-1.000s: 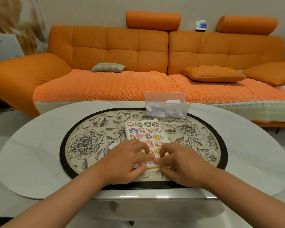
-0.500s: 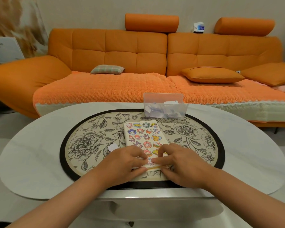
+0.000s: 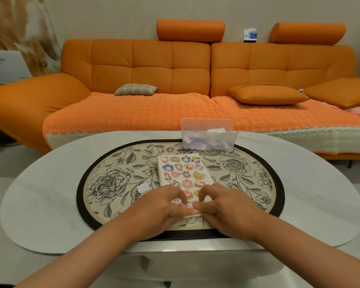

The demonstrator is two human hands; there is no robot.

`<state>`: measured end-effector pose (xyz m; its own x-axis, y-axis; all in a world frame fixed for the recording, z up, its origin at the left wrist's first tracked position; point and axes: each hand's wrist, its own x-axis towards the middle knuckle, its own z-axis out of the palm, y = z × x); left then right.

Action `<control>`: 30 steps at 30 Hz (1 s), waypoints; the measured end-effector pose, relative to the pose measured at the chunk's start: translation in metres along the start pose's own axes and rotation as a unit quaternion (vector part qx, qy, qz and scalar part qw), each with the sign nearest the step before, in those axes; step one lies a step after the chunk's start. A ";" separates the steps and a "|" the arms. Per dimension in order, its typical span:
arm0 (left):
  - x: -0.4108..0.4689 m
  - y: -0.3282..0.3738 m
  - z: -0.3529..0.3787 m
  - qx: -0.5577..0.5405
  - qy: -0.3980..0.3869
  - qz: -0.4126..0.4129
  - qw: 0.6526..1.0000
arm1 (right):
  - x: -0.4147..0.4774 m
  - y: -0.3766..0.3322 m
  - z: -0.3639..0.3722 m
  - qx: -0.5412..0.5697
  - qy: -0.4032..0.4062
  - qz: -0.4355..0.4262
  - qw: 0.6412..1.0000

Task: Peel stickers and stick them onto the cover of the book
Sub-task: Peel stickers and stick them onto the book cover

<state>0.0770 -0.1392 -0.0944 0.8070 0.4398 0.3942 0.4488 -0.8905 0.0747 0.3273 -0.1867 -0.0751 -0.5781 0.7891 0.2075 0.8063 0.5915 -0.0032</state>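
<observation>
Beyond my fingertips: book (image 3: 182,173), long axis running away. Left hand (image 3: 160,206), right hand (image 3: 227,208) equally near, curled tips meeting on sticker (image 3: 185,204); whether pinching, I cannot tell.

No legible text; print on white board (image 3: 7,66) and small box (image 3: 250,35) too blurred.

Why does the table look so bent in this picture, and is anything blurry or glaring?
Head view: the wide-angle lens bows the table; the light is warm and even, with soft shadow under the left hand and right hand; thin glare streaks the table's front lip; the book's stickers look sharp.
</observation>
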 end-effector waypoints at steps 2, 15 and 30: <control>-0.002 -0.001 0.000 -0.020 0.017 -0.018 0.999 | 0.000 0.001 -0.002 -0.004 0.003 -0.006 1.000; 0.003 -0.015 -0.023 -0.173 0.084 -0.202 0.960 | 0.036 -0.005 -0.025 0.078 -0.005 0.069 0.995; -0.037 -0.076 -0.045 -0.020 -0.082 -0.321 0.943 | 0.145 -0.047 0.007 0.017 -0.035 0.000 0.999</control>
<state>-0.0043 -0.0928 -0.0730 0.4239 0.8992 0.1087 0.8532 -0.4367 0.2852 0.2046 -0.0993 -0.0522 -0.5860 0.7984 0.1388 0.8025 0.5954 -0.0369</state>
